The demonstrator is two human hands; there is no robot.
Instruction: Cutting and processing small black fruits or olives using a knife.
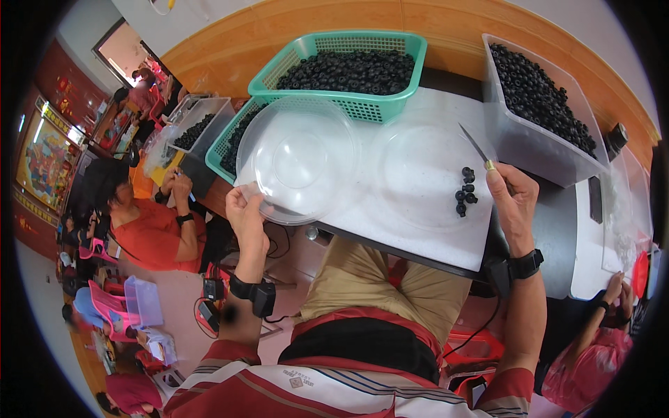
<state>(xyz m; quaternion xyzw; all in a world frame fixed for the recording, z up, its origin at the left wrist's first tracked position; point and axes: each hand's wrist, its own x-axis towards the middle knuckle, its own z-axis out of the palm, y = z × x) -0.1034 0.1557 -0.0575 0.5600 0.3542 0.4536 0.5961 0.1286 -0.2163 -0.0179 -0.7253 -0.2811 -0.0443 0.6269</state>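
Observation:
My left hand [249, 214] grips the near left rim of a clear round plastic lid [300, 157], tilted up off the white work surface [390, 108]. A slim pointed knife [475, 145] is in my right hand [514, 198], its blade pointing away and to the left. Several small black ring-like rubber parts [465, 195] lie in a loose cluster just left of that hand. Around them shows the faint outline of another clear round dish or lid [404, 209].
Beyond the white surface stands a green mesh basket [390, 108] heaped with black parts; a second green basket [217, 150] is at its left. A translucent bin [550, 139] of such parts stands at right. A co-worker in orange [160, 233] sits left; another person's hands [617, 292] show at right.

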